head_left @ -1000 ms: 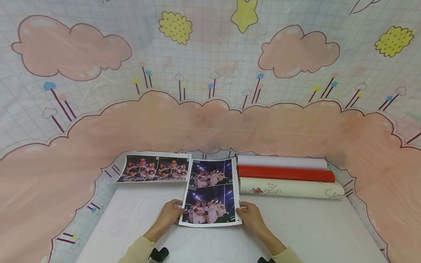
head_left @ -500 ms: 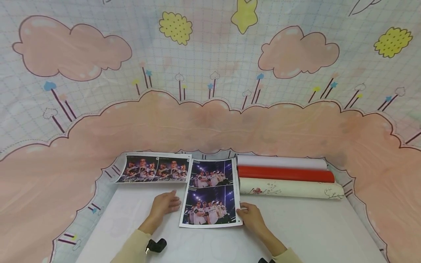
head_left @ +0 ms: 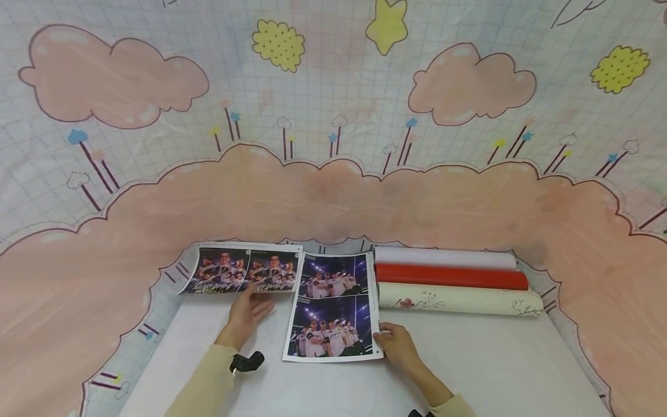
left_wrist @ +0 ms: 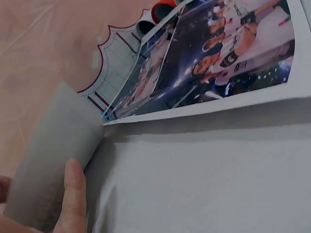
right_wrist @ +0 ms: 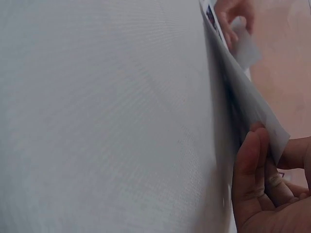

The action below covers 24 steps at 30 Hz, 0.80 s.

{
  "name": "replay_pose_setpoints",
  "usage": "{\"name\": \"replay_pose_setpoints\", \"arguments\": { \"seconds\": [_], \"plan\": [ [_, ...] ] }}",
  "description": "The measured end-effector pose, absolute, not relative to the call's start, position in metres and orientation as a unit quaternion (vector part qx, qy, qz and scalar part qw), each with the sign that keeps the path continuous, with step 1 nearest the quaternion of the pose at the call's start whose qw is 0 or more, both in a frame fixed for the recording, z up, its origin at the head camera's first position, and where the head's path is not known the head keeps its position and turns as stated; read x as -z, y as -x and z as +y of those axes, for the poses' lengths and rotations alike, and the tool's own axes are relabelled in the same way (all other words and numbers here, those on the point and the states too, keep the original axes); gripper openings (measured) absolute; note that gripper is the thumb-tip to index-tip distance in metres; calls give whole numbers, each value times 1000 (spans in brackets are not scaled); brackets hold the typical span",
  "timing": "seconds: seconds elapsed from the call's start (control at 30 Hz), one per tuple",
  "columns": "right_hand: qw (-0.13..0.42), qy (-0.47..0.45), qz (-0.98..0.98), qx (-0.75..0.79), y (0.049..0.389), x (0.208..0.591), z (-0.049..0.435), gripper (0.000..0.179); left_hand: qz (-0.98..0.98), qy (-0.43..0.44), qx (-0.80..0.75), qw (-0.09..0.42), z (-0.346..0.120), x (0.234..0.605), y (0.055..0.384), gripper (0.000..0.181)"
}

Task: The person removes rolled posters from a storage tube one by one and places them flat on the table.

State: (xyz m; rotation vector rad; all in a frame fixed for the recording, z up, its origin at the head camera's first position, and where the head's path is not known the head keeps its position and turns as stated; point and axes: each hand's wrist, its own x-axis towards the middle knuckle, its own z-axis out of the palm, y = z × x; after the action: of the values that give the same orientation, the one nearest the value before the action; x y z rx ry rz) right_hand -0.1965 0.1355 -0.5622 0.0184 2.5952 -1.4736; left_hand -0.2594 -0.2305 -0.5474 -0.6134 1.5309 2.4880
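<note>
Two glossy photo sheets lie side by side toward the back of the white table. My left hand (head_left: 244, 317) is at the front edge of the left photo sheet (head_left: 219, 269), thumb over its printed face. In the left wrist view, a finger (left_wrist: 74, 189) lies against that sheet's raised grey back (left_wrist: 58, 126). My right hand (head_left: 400, 347) pinches the lower right edge of the middle photo sheet (head_left: 333, 324), which carries two group pictures one above the other. The right wrist view shows this sheet's underside (right_wrist: 255, 109) lifted at the corner, fingers beneath it.
Right of the sheets lie three rolls: a white roll (head_left: 443, 257), a red roll (head_left: 453, 276) and a cream roll with printed blossoms (head_left: 469, 299). The white tabletop (head_left: 333, 391) extends in front. Behind it hangs a pink cloth backdrop (head_left: 333, 202) with drawn clouds.
My left hand has let go of the middle sheet, moved left and back, and taken the front edge of the left sheet. The right hand keeps its hold, almost unmoved.
</note>
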Motion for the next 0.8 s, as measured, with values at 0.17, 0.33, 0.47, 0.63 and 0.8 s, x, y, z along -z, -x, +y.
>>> {"name": "replay_pose_setpoints", "arguments": {
  "seconds": [0.17, 0.33, 0.47, 0.63, 0.8],
  "plan": [
    [77, -3, 867, 493, 195, 561, 134, 33, 515, 188, -835, 52, -228, 549, 261, 46],
    [71, -4, 872, 484, 196, 562, 134, 32, 556, 143, -819, 16, -220, 545, 258, 54],
    [68, -3, 875, 480, 197, 565, 133, 30, 575, 134, -807, -6, -214, 536, 251, 56],
    [75, -6, 872, 485, 197, 565, 133, 32, 600, 135, -788, -22, -207, 524, 239, 55],
    [82, -12, 867, 491, 198, 564, 133, 34, 618, 131, -774, -42, -201, 516, 230, 52]
  ]
}}
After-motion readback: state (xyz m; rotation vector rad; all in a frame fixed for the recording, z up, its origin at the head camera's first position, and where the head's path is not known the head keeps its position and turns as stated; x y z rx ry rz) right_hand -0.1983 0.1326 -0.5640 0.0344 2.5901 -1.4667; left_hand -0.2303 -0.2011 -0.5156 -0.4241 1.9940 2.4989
